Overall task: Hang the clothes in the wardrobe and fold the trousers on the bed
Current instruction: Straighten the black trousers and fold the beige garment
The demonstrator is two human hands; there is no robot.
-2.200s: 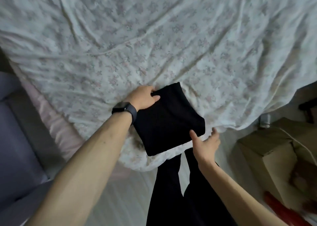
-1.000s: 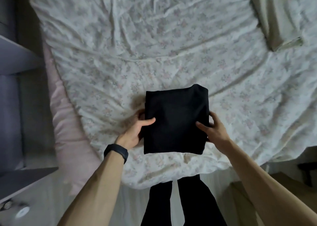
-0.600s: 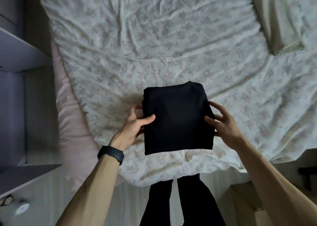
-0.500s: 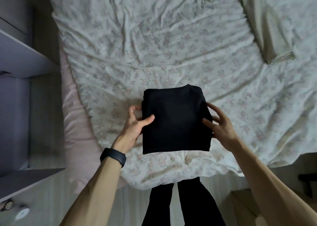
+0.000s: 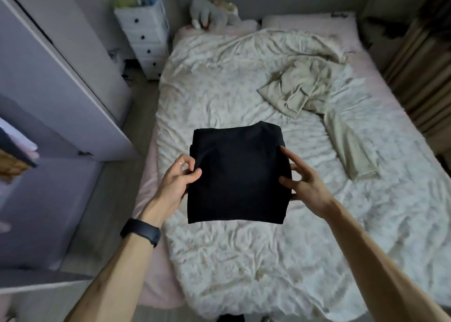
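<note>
1. The bed point(image 5: 244, 260) carries a crumpled beige garment point(image 5: 305, 89) towards its far right corner
2. The folded trousers point(image 5: 236, 175) are held above the bed's middle; I judge the folding done
3. My left grip point(image 5: 175, 185) pinches their left edge and my right grip point(image 5: 305, 187) their right; next, lay them flat without spilling the folds

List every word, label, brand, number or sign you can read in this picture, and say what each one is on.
No text can be read anywhere in this view.
Folded black trousers: plain, no label or print showing.
Wristband: dark, nothing legible on it.
Things on top of the white drawer unit: too blurred to read.
Beige garment on the bed: no print visible.
</note>
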